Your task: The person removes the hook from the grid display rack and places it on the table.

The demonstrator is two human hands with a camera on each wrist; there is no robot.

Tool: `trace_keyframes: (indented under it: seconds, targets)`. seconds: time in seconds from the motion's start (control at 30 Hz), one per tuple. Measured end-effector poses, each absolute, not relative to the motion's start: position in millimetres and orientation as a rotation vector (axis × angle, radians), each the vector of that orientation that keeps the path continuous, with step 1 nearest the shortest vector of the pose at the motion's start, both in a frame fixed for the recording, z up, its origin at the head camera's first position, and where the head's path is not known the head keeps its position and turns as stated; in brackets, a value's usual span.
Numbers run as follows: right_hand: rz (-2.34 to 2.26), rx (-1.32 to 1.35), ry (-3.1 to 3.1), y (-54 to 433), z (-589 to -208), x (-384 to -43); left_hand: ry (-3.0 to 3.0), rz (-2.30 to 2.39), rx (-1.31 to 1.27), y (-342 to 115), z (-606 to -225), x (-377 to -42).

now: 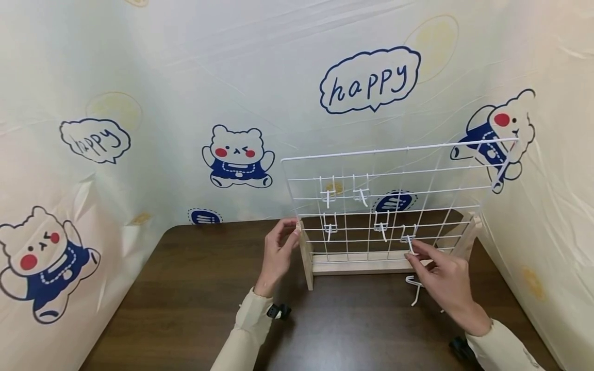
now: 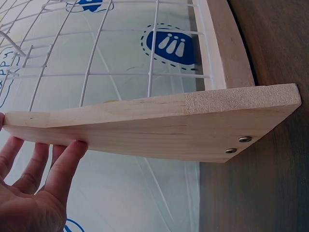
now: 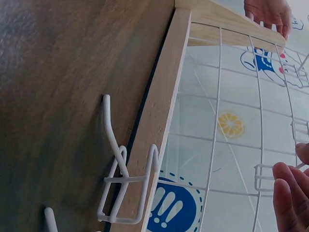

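A white wire grid rack (image 1: pixel 371 152) with pale wooden sides and base stands upright on the table. My left hand (image 1: pixel 278 257) grips the top of its left wooden side panel (image 2: pixel 140 133); in the left wrist view the fingertips press the panel's outer face. Low on the grid's right half, my right hand (image 1: pixel 443 275) pinches the prong of a white wire hook (image 1: pixel 410 244) whose frame sits against the wires. Several more hooks hang further left, among them an upper one (image 1: pixel 328 198) and a lower one (image 1: pixel 382 229).
Before the wooden base lies a loose white hook (image 3: pixel 120 181), close to my right hand. Part of another hook (image 3: pixel 50 220) shows at the right wrist view's lower edge. The dark wooden table (image 1: pixel 195 288) meets a printed cloth backdrop (image 1: pixel 176 103) behind and at both sides.
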State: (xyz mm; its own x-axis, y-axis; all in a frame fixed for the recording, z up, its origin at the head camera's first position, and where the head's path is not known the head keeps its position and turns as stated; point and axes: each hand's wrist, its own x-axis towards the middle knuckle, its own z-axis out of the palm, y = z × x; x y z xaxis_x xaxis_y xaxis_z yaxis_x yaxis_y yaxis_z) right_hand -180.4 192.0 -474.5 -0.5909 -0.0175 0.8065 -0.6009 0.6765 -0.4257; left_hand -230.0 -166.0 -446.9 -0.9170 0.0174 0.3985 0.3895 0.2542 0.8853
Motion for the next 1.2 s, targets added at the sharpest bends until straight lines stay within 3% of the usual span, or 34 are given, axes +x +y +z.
trace_keyframes:
  seconds: [1.2]
  targets:
    - [0.862,0.569,-1.921,195.2,-473.0,-186.9,-2.227,-1.712,-0.366,-165.6,-445.2,-229.6]
